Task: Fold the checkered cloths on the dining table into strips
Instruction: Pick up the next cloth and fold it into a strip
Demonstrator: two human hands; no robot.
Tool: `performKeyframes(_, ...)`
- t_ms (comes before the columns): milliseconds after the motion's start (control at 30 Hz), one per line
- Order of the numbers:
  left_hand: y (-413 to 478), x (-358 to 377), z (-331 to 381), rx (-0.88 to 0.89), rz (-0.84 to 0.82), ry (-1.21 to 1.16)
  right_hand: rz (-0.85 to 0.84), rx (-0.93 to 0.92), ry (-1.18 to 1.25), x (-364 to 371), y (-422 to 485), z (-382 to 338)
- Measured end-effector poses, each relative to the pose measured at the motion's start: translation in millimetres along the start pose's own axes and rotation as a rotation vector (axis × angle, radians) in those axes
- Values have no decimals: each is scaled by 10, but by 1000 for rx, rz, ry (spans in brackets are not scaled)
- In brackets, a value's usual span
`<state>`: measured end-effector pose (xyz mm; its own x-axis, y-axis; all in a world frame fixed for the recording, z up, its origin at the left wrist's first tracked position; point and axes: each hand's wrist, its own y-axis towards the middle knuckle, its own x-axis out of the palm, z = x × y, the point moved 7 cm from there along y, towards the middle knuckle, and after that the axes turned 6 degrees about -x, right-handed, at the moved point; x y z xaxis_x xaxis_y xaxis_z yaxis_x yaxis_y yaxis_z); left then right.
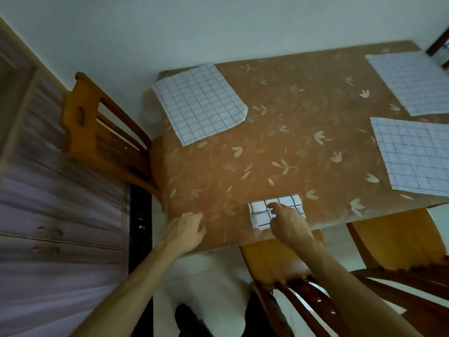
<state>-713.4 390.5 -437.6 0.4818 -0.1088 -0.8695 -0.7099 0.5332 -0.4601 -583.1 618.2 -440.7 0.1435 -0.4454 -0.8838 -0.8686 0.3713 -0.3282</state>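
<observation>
A small folded checkered cloth [261,207] lies near the front edge of the dining table [279,147]. My right hand [288,221] rests on it, index finger stretched across its top and thumb at its lower edge. My left hand [188,229] sits on the bare tabletop to the left, fingers loosely curled and holding nothing. Three unfolded checkered cloths lie flat: one at the far left corner [199,103], one at the far right [413,81], one at the right edge [413,154].
Wooden chairs stand at the table's left side [102,132], under its front edge [274,263] and at the right front [398,249]. A purple cabinet with drawers [48,215] fills the left. A dark object [439,42] shows at the far right corner.
</observation>
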Motion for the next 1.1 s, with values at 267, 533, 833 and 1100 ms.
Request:
performKeyframes(267, -547, -440, -1229, -26, -41, -128, -9, -32, -1, 193, -351, -1371)
performKeyframes(533, -837, -806, -2279, -93, 24, -348, 18, -127, 8, 158, -232, -2534)
performKeyframes(833, -421, -1121, -2790, -104, 12, -397, 45, -130, 11, -39, 316, -2980)
performKeyframes(1100, 559, -1462, -2851, -64, -33, -323, 53, -25, 155, -68, 1305, -2875)
